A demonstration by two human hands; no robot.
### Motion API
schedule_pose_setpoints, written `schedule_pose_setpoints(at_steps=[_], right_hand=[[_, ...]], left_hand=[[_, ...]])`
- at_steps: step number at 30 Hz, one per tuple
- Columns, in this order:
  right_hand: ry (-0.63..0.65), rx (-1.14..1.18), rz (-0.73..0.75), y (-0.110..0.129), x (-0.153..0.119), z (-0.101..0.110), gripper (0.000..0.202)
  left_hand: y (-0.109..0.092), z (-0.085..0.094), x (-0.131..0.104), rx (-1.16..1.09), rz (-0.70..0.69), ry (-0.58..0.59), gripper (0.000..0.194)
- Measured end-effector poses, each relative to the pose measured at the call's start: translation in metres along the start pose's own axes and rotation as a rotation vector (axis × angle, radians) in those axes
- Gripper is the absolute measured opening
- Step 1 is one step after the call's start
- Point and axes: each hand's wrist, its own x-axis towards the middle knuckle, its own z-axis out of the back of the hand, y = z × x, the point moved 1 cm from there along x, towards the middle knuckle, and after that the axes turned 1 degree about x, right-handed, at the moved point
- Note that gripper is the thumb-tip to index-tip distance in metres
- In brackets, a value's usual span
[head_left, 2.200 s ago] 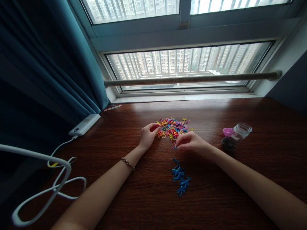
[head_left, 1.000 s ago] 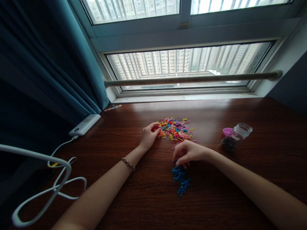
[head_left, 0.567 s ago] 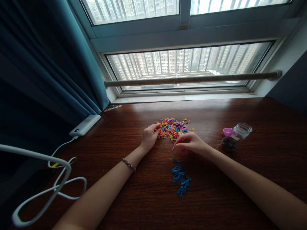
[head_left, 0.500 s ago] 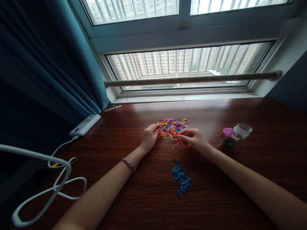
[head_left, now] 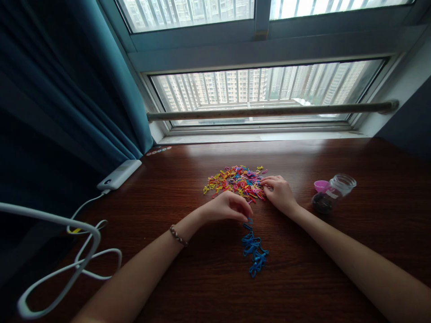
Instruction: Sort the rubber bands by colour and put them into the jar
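Small looped bands in yellow, red, pink and blue form a heap (head_left: 235,180) on the brown table. Nearer to me lies a smaller pile of blue bands (head_left: 254,251). My left hand (head_left: 232,206) is pinched on a blue band (head_left: 250,220), just above the far end of that blue pile. At the right edge of the mixed heap rests my right hand (head_left: 279,193), its fingertips touching the bands; whether it grips one is too small to tell.
A clear glass jar (head_left: 335,193) with dark contents leans at the right, beside a pink cup-like piece (head_left: 321,185). A white power bank (head_left: 120,174) with a white cable (head_left: 82,211) lies at the left by the curtain (head_left: 111,89).
My left hand has moved from the heap's left side toward me and right, now with a blue band. My right hand has shifted slightly right and away from me.
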Motion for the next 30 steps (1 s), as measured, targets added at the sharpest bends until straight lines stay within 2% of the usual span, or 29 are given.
schedule_pose_setpoints(at_steps=[2, 4, 8, 10, 12, 16, 18, 20, 23, 27, 30], right_hand=[[-0.002, -0.042, -0.020, 0.002, -0.001, 0.002, 0.020], [0.006, -0.069, -0.033, 0.003, -0.001, 0.003, 0.019], [0.019, -0.071, -0.033, 0.002, -0.001, 0.002, 0.022], [0.009, -0.071, -0.034, -0.001, -0.001, 0.000, 0.024], [-0.006, -0.070, -0.042, -0.004, 0.000, -0.002, 0.026], [-0.029, -0.055, -0.067, -0.008, 0.001, -0.005, 0.028], [-0.041, -0.051, -0.075, -0.009, 0.001, -0.005, 0.030], [-0.055, -0.050, -0.082, -0.009, 0.001, -0.005, 0.032], [-0.072, -0.042, -0.093, -0.008, 0.001, -0.004, 0.034], [-0.086, -0.014, -0.107, -0.005, 0.000, -0.002, 0.026], [-0.118, -0.006, -0.086, -0.003, 0.001, -0.001, 0.027]], left_hand=[[-0.002, -0.007, 0.000, 0.057, -0.018, 0.115, 0.024], [-0.003, -0.012, 0.000, 0.165, -0.071, 0.176, 0.021], [-0.003, -0.017, 0.002, 0.342, -0.179, 0.207, 0.015], [-0.001, -0.015, 0.003, 0.379, -0.205, 0.172, 0.016], [0.003, -0.008, 0.004, 0.432, -0.217, 0.029, 0.018], [0.016, 0.011, 0.006, 0.692, -0.219, -0.486, 0.020], [0.023, 0.018, 0.006, 0.872, -0.170, -0.599, 0.026], [0.030, 0.022, 0.007, 1.005, -0.075, -0.568, 0.036], [0.037, 0.023, 0.009, 1.056, 0.047, -0.462, 0.043], [0.037, 0.022, 0.009, 1.053, 0.058, -0.415, 0.042], [0.036, 0.021, 0.008, 1.064, 0.042, -0.402, 0.040]])
